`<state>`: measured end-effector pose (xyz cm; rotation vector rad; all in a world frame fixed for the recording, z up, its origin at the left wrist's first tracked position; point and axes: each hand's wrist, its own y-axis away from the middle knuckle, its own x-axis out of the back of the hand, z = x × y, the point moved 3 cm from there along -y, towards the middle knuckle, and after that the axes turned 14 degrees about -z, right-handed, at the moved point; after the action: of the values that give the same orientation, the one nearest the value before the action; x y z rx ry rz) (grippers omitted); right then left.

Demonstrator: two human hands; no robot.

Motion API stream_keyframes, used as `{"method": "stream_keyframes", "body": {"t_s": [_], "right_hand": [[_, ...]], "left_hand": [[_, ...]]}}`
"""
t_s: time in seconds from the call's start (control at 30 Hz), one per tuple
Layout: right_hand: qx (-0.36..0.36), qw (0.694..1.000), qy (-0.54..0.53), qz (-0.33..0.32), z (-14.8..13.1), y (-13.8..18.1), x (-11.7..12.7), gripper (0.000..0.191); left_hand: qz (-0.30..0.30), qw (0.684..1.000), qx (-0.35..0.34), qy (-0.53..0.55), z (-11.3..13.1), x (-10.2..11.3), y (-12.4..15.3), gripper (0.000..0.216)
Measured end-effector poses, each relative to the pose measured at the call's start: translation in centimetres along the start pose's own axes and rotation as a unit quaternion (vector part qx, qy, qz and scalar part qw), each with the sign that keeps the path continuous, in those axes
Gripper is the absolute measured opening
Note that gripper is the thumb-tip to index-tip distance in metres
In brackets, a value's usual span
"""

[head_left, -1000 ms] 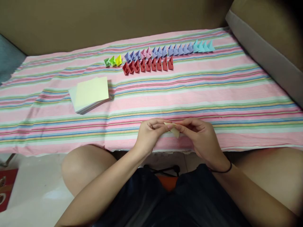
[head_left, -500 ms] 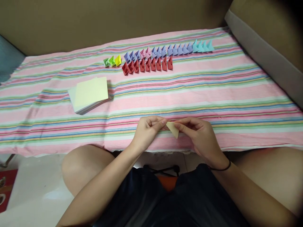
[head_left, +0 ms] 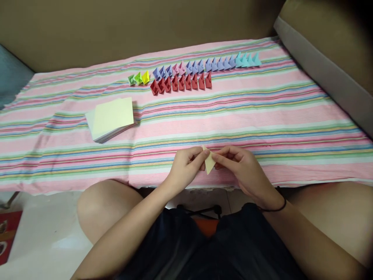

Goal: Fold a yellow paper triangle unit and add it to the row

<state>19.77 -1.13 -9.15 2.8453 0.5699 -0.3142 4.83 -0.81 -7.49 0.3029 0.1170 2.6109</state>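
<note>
A small piece of pale yellow folded paper is held between my two hands above the front edge of the striped cloth. My left hand pinches its upper left side between thumb and fingers. From the other side, my right hand grips its right edge, thumb tip against the paper. The paper stands tilted, with one pointed corner down and another pointing up. My fingers hide part of its back.
Left of my hands lies a stack of square paper, pale yellow on top. Folded paper boats stand in rows farther back: red, purple and pink, light blue, green and yellow. A brown panel rises behind.
The folded paper has turned between my fingers and now points more steeply up and down. My left hand has shifted slightly right, its thumb now over the paper.
</note>
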Motion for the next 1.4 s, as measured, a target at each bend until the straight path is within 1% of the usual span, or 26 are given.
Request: {"method": "stream_keyframes", "body": {"t_s": [0.1,0.17,0.27,0.33,0.43,0.5,0.6,0.7,0.77,0.87,0.97,1.03,1.1,1.2,1.3,1.4], "right_hand": [[-0.039,0.998,0.002,-0.045,-0.1,0.0,-0.1,0.020],[-0.040,0.998,0.011,-0.050,-0.2,0.0,0.1,0.021],[-0.006,1.000,0.017,-0.018,-0.4,0.0,0.4,0.021],[0.010,1.000,0.018,-0.005,-0.4,0.1,0.4,0.021],[0.019,0.999,0.026,-0.001,-0.4,0.2,0.3,0.021],[0.024,0.999,0.027,0.008,-0.4,0.3,0.3,0.021],[0.036,0.999,0.012,0.030,-0.6,0.3,0.5,0.021],[0.039,0.999,0.005,0.031,-0.8,0.2,0.6,0.020],[0.032,0.999,0.015,0.009,-0.8,0.1,0.6,0.020],[0.021,0.998,0.043,-0.044,-0.7,0.0,0.6,0.022],[0.012,0.995,0.057,-0.084,-0.4,0.0,0.6,0.023],[0.006,0.993,0.049,-0.110,-0.3,0.1,0.4,0.023],[-0.002,0.990,0.029,-0.140,-0.3,0.2,0.0,0.023],[-0.021,0.983,-0.005,-0.180,-0.4,0.4,-0.4,0.024],[-0.021,0.979,0.001,-0.203,-0.5,0.4,-0.4,0.024],[-0.014,0.976,0.026,-0.214,-0.5,0.3,-0.3,0.026]], "left_hand": [[-0.001,0.999,0.005,-0.050,0.2,0.1,0.0,0.042],[-0.015,0.999,0.007,-0.051,0.2,0.1,-0.1,0.041],[-0.083,0.996,0.020,-0.024,0.1,-0.4,-0.2,0.040],[-0.108,0.993,0.021,-0.033,0.1,-0.5,-0.2,0.040],[-0.098,0.993,-0.003,-0.058,0.3,-0.5,-0.2,0.039],[-0.098,0.994,-0.010,-0.045,0.3,-0.6,-0.2,0.037],[-0.121,0.993,0.009,-0.007,0.3,-0.8,-0.1,0.036],[-0.134,0.990,0.013,-0.033,0.3,-0.8,0.1,0.039],[-0.120,0.990,-0.005,-0.077,0.4,-0.7,0.2,0.041],[-0.104,0.987,-0.029,-0.117,0.7,-0.5,0.3,0.041],[-0.120,0.986,-0.031,-0.113,0.9,-0.6,0.4,0.040],[-0.130,0.984,-0.029,-0.118,1.0,-0.7,0.5,0.038],[-0.129,0.980,-0.038,-0.147,1.2,-0.6,0.7,0.038],[-0.140,0.965,-0.080,-0.205,1.7,-0.6,1.0,0.037],[-0.159,0.953,-0.096,-0.240,1.9,-0.6,1.2,0.035],[-0.136,0.958,-0.079,-0.238,1.8,-0.5,1.2,0.036]]}}
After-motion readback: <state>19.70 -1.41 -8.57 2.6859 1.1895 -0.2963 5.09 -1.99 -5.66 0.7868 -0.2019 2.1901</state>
